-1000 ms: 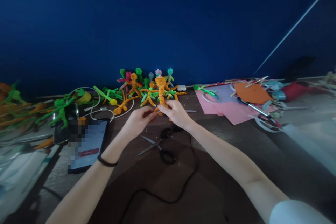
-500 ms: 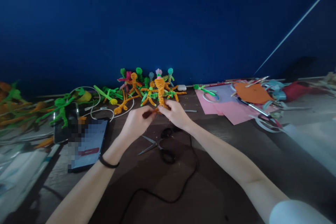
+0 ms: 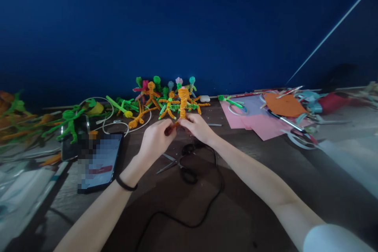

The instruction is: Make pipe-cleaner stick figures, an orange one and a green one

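An orange pipe-cleaner figure (image 3: 183, 98) stands upright above my fingers, its thick wrapped body rising in front of the row of other figures. My right hand (image 3: 196, 128) pinches its lower part. My left hand (image 3: 156, 138) is closed, thumb and fingertips together on a thin orange end of the same figure, just beside my right fingertips. Black-handled scissors (image 3: 180, 164) lie with blades apart on the dark table (image 3: 236, 204) below my hands. Behind are several colourful pipe-cleaner figures (image 3: 151, 91) against the blue wall.
A phone (image 3: 102, 165) lies left, near green pipe cleaners (image 3: 69, 120) and a white cable (image 3: 110, 106). A black cable (image 3: 189, 226) curves across the front. Pink paper (image 3: 264, 128), orange paper (image 3: 285, 104) and a pen (image 3: 286, 121) lie right.
The orange figure has shifted slightly right and down and stands straighter. My left hand has moved slightly right, its fingers more curled; my right hand has barely moved.
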A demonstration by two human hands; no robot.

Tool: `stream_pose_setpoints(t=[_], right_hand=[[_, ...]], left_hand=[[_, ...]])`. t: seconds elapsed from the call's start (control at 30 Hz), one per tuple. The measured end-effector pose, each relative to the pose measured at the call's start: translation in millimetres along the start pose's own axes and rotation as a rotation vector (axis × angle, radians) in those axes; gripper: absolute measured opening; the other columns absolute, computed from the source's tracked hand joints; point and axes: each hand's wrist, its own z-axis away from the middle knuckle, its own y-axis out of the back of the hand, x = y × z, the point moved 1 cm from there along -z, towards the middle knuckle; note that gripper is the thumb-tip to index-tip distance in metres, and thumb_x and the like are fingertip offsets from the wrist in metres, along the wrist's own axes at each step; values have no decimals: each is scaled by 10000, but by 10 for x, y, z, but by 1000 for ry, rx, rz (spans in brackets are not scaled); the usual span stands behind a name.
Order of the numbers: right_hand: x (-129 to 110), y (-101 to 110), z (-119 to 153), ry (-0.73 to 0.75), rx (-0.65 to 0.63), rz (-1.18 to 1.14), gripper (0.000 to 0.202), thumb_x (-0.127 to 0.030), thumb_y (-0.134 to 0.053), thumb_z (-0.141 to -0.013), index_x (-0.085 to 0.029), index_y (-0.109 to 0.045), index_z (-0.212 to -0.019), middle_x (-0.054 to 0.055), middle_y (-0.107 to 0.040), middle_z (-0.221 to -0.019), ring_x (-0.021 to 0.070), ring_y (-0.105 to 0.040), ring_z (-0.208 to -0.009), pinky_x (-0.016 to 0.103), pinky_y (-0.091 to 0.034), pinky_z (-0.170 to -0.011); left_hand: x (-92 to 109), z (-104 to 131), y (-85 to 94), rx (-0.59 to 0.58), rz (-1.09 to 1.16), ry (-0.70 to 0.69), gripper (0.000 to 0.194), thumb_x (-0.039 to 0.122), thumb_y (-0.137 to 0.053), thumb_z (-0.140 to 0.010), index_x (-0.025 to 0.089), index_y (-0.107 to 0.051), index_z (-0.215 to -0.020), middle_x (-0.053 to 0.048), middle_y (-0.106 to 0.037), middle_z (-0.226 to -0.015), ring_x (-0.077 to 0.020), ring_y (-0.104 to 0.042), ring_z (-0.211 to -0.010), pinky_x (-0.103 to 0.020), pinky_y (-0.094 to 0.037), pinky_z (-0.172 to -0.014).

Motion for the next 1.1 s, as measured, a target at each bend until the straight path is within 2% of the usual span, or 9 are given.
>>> stream_pose_setpoints(t=[0.13,0.23,0.43,0.57,0.7,0.9,1.1], right_hand=[[8,-11,-1,-26,-12,-36,296,-400,-465,-761,-154,-444,-598,-48,-376,-450,70,-345,-430,218,-248,-454],[16,-8,-1,-18,15,-9,312,-402,-488,-753,-156,-423,-573,-51,-363,-437,62,-331,-416,217,-227,-441],[54,6,-15,-12,22,-47,290,-369,-476,-761,-155,-418,-574,-60,-344,-420,52,-304,-393,215,-218,-428],[54,6,-11,-8,8,-73,255,-359,-469,-765,-141,-468,-632,-62,-352,-434,54,-314,-398,214,-227,-426],[57,7,-11,-21,-3,-109,261,-373,-469,-764,-140,-477,-646,-64,-345,-437,51,-302,-392,213,-229,-418],[86,4,-26,2,4,-107,263,-377,-480,-763,-148,-457,-636,-66,-326,-455,48,-287,-396,211,-224,-412],[90,-1,-28,12,-2,-99,286,-403,-472,-773,-150,-450,-641,-68,-313,-457,48,-285,-398,210,-227,-415]], left_hand=[[-7,16,-34,54,-67,-32,163,196,-456,-733,174,-453,-571,12,-481,-578,-113,-464,-571,-216,-320,-542],[-15,16,-38,30,-8,6,159,227,-462,-752,170,-487,-605,10,-516,-593,-114,-478,-572,-217,-333,-555],[-22,-31,14,-116,272,213,219,361,-496,-756,163,-588,-745,-9,-607,-655,-138,-532,-599,-235,-374,-578],[-33,-54,-33,-211,650,363,288,407,-538,-721,142,-614,-804,-43,-649,-760,-167,-576,-694,-261,-423,-650],[-46,-30,-129,-112,919,497,327,370,-634,-647,137,-615,-875,-47,-657,-831,-152,-583,-709,-258,-446,-680],[-22,6,-165,74,967,519,309,316,-693,-586,143,-639,-836,-36,-655,-792,-140,-582,-707,-250,-456,-672],[-30,15,-201,150,1043,503,260,298,-704,-575,150,-629,-774,-8,-630,-728,-105,-557,-648,-226,-447,-616]])
